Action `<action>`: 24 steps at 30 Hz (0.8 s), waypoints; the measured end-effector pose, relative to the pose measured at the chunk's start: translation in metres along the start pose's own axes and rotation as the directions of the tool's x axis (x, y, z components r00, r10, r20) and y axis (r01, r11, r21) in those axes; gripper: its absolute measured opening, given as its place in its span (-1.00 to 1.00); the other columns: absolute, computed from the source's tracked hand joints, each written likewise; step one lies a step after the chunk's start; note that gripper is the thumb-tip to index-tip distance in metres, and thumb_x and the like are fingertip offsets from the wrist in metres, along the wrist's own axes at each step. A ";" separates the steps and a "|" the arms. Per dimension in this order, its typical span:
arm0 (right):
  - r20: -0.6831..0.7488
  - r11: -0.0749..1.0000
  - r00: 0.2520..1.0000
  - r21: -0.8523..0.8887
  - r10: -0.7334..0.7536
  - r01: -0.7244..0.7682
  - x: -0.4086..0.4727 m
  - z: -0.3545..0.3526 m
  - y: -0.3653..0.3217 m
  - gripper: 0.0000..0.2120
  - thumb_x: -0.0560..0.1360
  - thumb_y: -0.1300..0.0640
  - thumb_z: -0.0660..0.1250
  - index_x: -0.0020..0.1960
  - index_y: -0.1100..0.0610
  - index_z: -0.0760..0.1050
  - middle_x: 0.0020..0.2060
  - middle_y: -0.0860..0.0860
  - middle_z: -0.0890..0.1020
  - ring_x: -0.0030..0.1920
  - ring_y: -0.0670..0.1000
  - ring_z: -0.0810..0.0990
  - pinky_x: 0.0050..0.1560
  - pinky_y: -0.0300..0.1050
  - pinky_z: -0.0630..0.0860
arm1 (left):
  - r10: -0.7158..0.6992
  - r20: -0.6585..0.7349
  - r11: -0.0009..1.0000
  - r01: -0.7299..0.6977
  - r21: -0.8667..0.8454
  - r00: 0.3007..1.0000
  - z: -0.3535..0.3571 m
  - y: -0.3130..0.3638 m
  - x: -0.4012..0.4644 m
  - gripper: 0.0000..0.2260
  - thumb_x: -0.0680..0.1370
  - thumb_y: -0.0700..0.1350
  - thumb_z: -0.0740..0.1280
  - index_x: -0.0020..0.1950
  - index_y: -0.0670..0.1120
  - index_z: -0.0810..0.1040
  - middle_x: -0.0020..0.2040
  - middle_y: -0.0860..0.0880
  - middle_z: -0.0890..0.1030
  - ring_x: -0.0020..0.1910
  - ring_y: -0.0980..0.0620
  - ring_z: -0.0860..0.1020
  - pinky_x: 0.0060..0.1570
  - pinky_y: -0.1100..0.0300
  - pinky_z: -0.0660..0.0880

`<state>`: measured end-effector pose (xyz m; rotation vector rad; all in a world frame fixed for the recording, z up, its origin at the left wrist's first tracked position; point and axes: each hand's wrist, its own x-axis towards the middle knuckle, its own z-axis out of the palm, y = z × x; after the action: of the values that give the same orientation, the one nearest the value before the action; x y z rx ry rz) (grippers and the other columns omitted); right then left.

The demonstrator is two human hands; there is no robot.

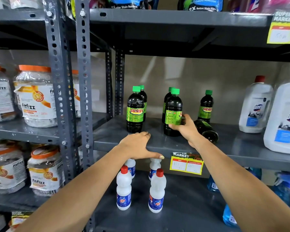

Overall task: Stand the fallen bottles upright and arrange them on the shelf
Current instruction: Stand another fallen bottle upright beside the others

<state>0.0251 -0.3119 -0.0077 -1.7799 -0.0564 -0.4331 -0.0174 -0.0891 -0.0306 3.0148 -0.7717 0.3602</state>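
Right hand grips an upright dark bottle on the grey shelf; left hand rests flat on the shelf edge.

The left hand (138, 145) lies released, palm down, on the front lip of the shelf (157, 141), fingers spread and holding nothing. Just beyond its fingertips stands an upright green-capped bottle (135, 110), with a second one close behind it. The right hand (185, 127) is wrapped around the lower body of the gripped bottle (173, 111), which stands upright on the shelf; another upright bottle stands directly behind it. Immediately right of this hand, a fallen bottle (207, 130) lies on its side, base toward the camera. Beyond it stands one more upright bottle (206, 106).
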 end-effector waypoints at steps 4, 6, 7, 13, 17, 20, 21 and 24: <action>0.028 1.000 1.000 0.002 -0.005 0.004 0.001 0.001 0.002 -0.41 0.39 0.36 0.46 0.35 0.14 0.37 0.09 0.03 0.60 0.21 0.09 0.56 0.19 -0.12 0.39 | -0.007 0.010 1.000 0.007 0.001 1.000 0.001 0.000 0.001 0.11 0.26 0.62 0.09 0.58 -0.12 0.12 0.59 -0.04 0.17 0.50 -0.07 0.23 0.40 -0.05 0.29; -0.005 0.999 1.000 -0.029 -0.029 0.029 0.000 0.001 0.002 -0.31 0.34 0.28 0.55 0.38 0.14 0.33 0.09 0.03 0.60 0.15 0.07 0.57 0.15 -0.11 0.43 | -0.009 0.013 1.000 0.009 0.004 1.000 0.000 0.000 0.001 0.11 0.26 0.62 0.09 0.58 -0.12 0.12 0.59 -0.04 0.16 0.50 -0.07 0.23 0.40 -0.04 0.29; -0.007 0.999 1.000 -0.029 -0.028 0.028 0.000 0.001 0.002 -0.27 0.33 0.27 0.56 0.40 0.14 0.30 0.08 0.02 0.58 0.13 0.05 0.56 0.14 -0.12 0.42 | -0.009 0.011 1.000 0.009 0.003 1.000 0.001 0.000 0.001 0.11 0.26 0.62 0.09 0.58 -0.12 0.13 0.58 -0.04 0.17 0.50 -0.07 0.24 0.40 -0.05 0.29; 0.036 0.999 0.999 -0.029 -0.013 0.015 0.002 0.002 0.003 -0.29 0.37 0.39 0.47 0.43 0.16 0.24 0.15 0.04 0.54 0.21 0.10 0.53 0.19 -0.10 0.41 | -0.001 -0.011 1.000 0.001 0.001 1.000 0.002 0.000 0.002 0.11 0.25 0.63 0.09 0.56 -0.13 0.16 0.57 -0.04 0.21 0.47 -0.08 0.29 0.37 -0.05 0.33; 0.041 0.999 0.999 -0.049 -0.009 0.011 0.001 0.003 0.003 -0.27 0.38 0.31 0.51 0.43 0.14 0.23 0.13 0.04 0.55 0.14 0.03 0.52 0.15 -0.13 0.38 | -0.006 -0.006 1.000 0.006 0.006 1.000 0.002 -0.001 0.002 0.13 0.24 0.64 0.07 0.56 -0.12 0.16 0.57 -0.04 0.21 0.47 -0.08 0.30 0.37 -0.06 0.33; 0.070 0.998 0.997 -0.058 -0.013 0.017 0.002 0.004 0.004 -0.32 0.40 0.35 0.47 0.41 0.16 0.23 0.19 0.09 0.56 0.20 0.07 0.53 0.16 -0.12 0.39 | -0.007 -0.012 1.000 0.007 0.006 1.000 0.003 -0.001 0.003 0.14 0.22 0.65 0.06 0.56 -0.13 0.16 0.57 -0.04 0.22 0.46 -0.08 0.30 0.37 -0.05 0.33; 0.062 0.997 0.998 -0.074 -0.015 0.019 0.002 0.005 0.005 -0.28 0.37 0.31 0.51 0.41 0.15 0.23 0.21 0.08 0.57 0.20 0.07 0.54 0.17 -0.10 0.41 | -0.006 -0.009 1.000 0.006 0.007 1.000 0.003 -0.001 0.003 0.14 0.23 0.64 0.06 0.56 -0.13 0.16 0.57 -0.04 0.21 0.47 -0.08 0.30 0.38 -0.05 0.32; 0.039 0.989 0.999 -0.142 -0.031 0.036 -0.001 0.004 0.004 -0.22 0.33 0.19 0.58 0.41 0.14 0.22 0.15 0.01 0.55 0.13 0.03 0.52 0.12 -0.12 0.41 | -0.005 -0.011 1.000 0.005 0.010 1.000 0.003 -0.001 0.003 0.12 0.25 0.63 0.08 0.56 -0.13 0.15 0.57 -0.04 0.20 0.47 -0.08 0.29 0.38 -0.05 0.32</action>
<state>0.0265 -0.3087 -0.0130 -1.9303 -0.0836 -0.4374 -0.0141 -0.0900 -0.0326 3.0211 -0.7633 0.3817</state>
